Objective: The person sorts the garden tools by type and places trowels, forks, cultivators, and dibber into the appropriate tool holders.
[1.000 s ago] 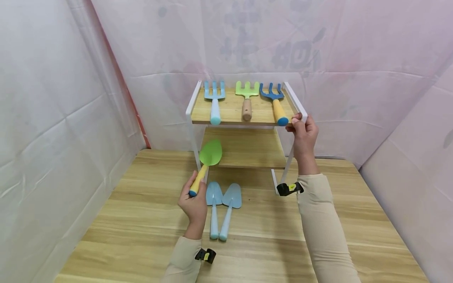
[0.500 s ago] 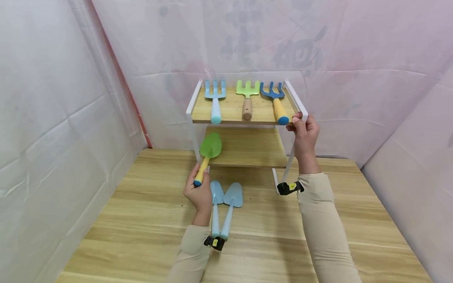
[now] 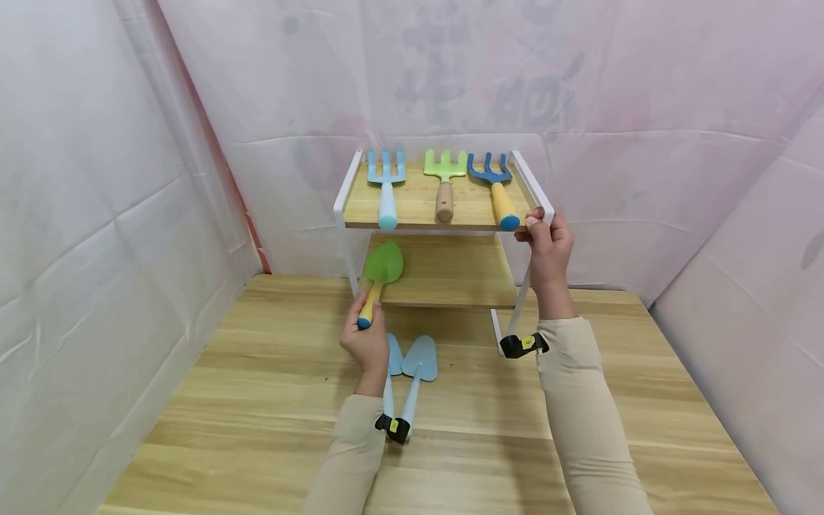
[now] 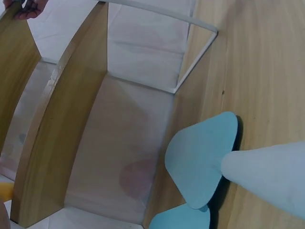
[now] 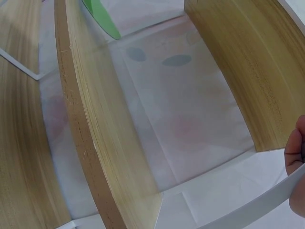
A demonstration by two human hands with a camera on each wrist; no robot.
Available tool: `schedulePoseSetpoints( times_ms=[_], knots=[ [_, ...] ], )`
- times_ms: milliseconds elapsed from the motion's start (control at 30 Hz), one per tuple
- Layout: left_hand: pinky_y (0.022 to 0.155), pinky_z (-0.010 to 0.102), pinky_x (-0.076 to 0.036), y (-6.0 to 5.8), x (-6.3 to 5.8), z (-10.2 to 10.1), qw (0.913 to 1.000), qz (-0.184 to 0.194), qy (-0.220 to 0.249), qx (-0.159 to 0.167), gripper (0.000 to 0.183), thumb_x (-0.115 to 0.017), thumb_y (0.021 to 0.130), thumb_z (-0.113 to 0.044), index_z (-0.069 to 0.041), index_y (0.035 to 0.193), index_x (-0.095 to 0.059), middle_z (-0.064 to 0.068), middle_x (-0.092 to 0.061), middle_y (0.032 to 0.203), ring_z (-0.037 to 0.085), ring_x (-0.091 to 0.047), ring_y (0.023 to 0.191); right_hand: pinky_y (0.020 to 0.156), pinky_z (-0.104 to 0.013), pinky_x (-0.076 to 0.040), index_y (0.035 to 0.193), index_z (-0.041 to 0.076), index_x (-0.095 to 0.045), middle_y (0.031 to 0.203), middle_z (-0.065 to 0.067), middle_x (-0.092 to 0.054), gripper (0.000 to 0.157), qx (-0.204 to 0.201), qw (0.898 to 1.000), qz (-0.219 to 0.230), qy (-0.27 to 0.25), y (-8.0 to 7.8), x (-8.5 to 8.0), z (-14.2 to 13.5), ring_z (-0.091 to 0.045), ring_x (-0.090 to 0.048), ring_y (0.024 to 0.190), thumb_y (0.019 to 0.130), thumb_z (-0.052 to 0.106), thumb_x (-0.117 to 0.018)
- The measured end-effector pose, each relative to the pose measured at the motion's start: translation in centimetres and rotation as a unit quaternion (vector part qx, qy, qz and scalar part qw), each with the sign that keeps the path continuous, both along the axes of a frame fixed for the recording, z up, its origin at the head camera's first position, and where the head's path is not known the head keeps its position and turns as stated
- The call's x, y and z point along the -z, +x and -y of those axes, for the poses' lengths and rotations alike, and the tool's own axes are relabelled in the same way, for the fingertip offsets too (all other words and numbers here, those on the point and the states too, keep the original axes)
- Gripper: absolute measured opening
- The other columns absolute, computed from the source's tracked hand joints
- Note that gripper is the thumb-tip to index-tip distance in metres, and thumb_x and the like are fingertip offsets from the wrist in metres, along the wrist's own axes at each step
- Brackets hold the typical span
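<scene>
In the head view my left hand (image 3: 365, 343) grips the yellow, blue-tipped handle of a green garden trowel (image 3: 384, 263). Its blade overlaps the left part of the lower shelf (image 3: 450, 275); in the right wrist view the green blade (image 5: 102, 19) shows just over that shelf board. My right hand (image 3: 550, 250) pinches the front right corner of the rack's upper shelf (image 3: 415, 207), by the white metal frame (image 3: 533, 187). On the upper shelf lie a light blue hand fork (image 3: 387, 186), a green hand fork with wooden handle (image 3: 445, 182) and a dark blue one with yellow handle (image 3: 501, 197).
Two light blue trowels lie on the wooden table (image 3: 257, 400) in front of the rack; the right trowel (image 3: 420, 361) shows well, while the left trowel (image 3: 394, 357) is partly hidden by my left hand and wrist. White sheeting (image 3: 309, 93) hangs behind and at both sides.
My left hand has moved forward and slightly right, bringing the green trowel from in front of the rack to the lower shelf. The right hand has kept its hold on the corner.
</scene>
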State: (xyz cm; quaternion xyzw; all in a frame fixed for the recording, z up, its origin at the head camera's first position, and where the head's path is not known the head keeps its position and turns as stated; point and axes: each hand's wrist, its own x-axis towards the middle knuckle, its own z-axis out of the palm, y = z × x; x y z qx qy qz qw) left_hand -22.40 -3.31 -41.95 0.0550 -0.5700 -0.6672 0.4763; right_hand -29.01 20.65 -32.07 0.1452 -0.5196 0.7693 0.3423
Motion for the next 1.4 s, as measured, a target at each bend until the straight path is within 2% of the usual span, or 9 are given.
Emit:
schedulePoseSetpoints(
  times_ms=[333,567,667,800,967,1100,1300,1400],
  knots=[
    [0.079,0.025,-0.050,-1.5,-0.4,-0.6,0.9995,0.029,-0.007,-0.006,0.023,-0.068,0.075,0.011,0.013,0.098,-0.066,0.023,-0.065,0.098,0.031,-0.061,0.099,0.059,-0.024,-0.050,0.083,0.001,-0.057,0.077,-0.009,-0.054,0.009,-0.011,1.000,-0.001,-0.004,0.1,-0.1,-0.1,-0.016,-0.056,0.059,0.087,-0.002,-0.050],
    [0.078,0.033,-0.051,-4.3,1.6,-0.6,0.9992,0.026,-0.022,-0.021,0.023,-0.069,0.074,0.011,0.008,0.097,-0.069,0.018,-0.067,0.098,0.030,-0.062,0.095,0.058,-0.024,-0.050,0.084,-0.002,-0.056,0.076,-0.009,-0.054,0.007,-0.013,1.000,-0.003,-0.008,0.1,-0.1,-0.1,-0.016,-0.057,0.059,0.087,-0.002,-0.050],
    [0.081,0.035,-0.050,-4.6,1.7,-0.7,0.9984,0.029,-0.041,-0.025,0.024,-0.068,0.075,0.009,0.005,0.099,-0.069,0.016,-0.067,0.099,0.027,-0.062,0.096,0.059,-0.024,-0.050,0.085,-0.005,-0.055,0.076,-0.009,-0.054,0.006,-0.017,1.000,-0.003,-0.009,0.1,0.0,-0.1,-0.015,-0.057,0.059,0.087,-0.002,-0.050],
    [0.084,0.038,-0.048,-4.4,1.4,-0.9,0.9947,0.041,-0.094,-0.014,0.026,-0.064,0.080,0.006,0.005,0.105,-0.064,0.017,-0.064,0.106,0.029,-0.059,0.100,0.058,-0.024,-0.050,0.085,-0.004,-0.055,0.076,-0.009,-0.054,0.006,-0.019,1.000,-0.005,-0.010,0.1,0.0,-0.1,-0.015,-0.057,0.059,0.087,-0.002,-0.050],
    [0.088,0.042,-0.044,-3.9,0.7,-1.0,0.9874,0.060,-0.144,0.027,0.036,-0.057,0.080,0.008,0.008,0.116,-0.052,0.022,-0.055,0.112,0.033,-0.053,0.104,0.058,-0.024,-0.050,0.084,-0.003,-0.056,0.076,-0.009,-0.055,0.006,-0.019,1.000,-0.005,-0.013,0.1,-0.1,0.0,-0.016,-0.057,0.059,0.086,-0.002,-0.050],
    [0.092,0.041,-0.042,-3.4,0.4,-0.8,0.9787,0.090,-0.181,0.036,0.038,-0.058,0.081,0.010,0.008,0.118,-0.052,0.022,-0.055,0.116,0.033,-0.052,0.109,0.058,-0.024,-0.050,0.086,-0.006,-0.055,0.076,-0.009,-0.055,0.007,-0.020,1.000,-0.003,-0.012,0.1,0.0,0.0,-0.016,-0.057,0.058,0.086,-0.001,-0.051],
    [0.086,0.044,-0.047,-2.9,0.0,0.0,0.9494,0.130,-0.284,0.035,0.037,-0.069,0.078,0.004,0.003,0.114,-0.061,0.018,-0.061,0.113,0.035,-0.057,0.103,0.058,-0.023,-0.050,0.086,-0.004,-0.055,0.077,-0.008,-0.054,0.005,-0.017,1.000,0.000,-0.010,0.1,0.0,0.0,-0.016,-0.057,0.059,0.086,0.000,-0.051],
    [0.084,0.044,-0.048,-3.0,0.0,0.4,0.9425,0.126,-0.308,0.024,0.037,-0.075,0.074,0.001,0.002,0.110,-0.064,0.016,-0.063,0.110,0.034,-0.059,0.100,0.058,-0.023,-0.050,0.086,-0.005,-0.054,0.076,-0.008,-0.055,0.006,-0.016,1.000,-0.003,-0.010,0.0,0.0,0.1,-0.015,-0.057,0.059,0.085,0.000,-0.052]
  ],
)
